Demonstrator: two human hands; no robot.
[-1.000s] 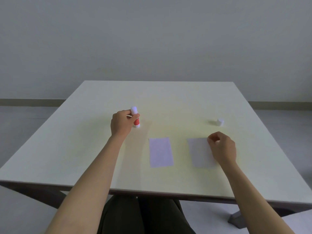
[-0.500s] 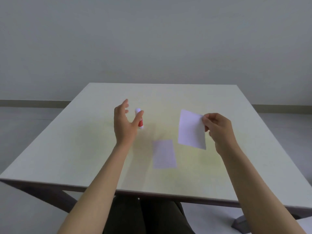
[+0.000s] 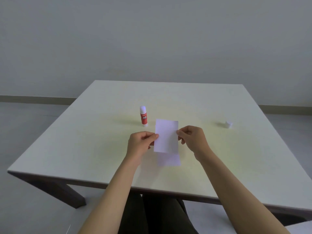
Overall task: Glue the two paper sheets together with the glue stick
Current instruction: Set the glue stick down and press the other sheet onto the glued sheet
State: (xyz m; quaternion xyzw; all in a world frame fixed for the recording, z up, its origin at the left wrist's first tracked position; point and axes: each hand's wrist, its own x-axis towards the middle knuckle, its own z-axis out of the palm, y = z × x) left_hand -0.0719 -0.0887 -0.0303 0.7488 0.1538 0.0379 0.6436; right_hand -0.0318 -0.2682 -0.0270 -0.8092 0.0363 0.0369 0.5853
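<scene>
In the head view, both hands are holding 1 upper sheet [image 3: 166,135] in the air above the bench [image 3: 101,149]: the left hand [image 3: 141,143] is pinching its left edge between thumb and fingers, and the right hand [image 3: 192,139] is pinching its right edge the same way, so neither hand is free. The lower sheet [image 3: 168,160] is lying flat on the bench directly beneath and slightly nearer the person, with only its near strip showing below the held sheet's bottom edge. Both sheets are running with their long axis away from the person, and the held one is tipping a little, its top leaning toward the far side. This is the relation the coming move is turning on: the held sheet is sitting a touch farther out than the lower one, so it likely needs drawing back toward the body as it is lowered for the edges to meet. The 2 hands are flanking the lower sheet about equally, with neither clearly nearer. The glue stick [image 3: 143,116] is standing upright and uncapped just beyond the left hand, apart from the sheets, while its cap [image 3: 228,124] is lying well off to the right. Whether glue is already lying on the lower sheet cannot be told.
</scene>
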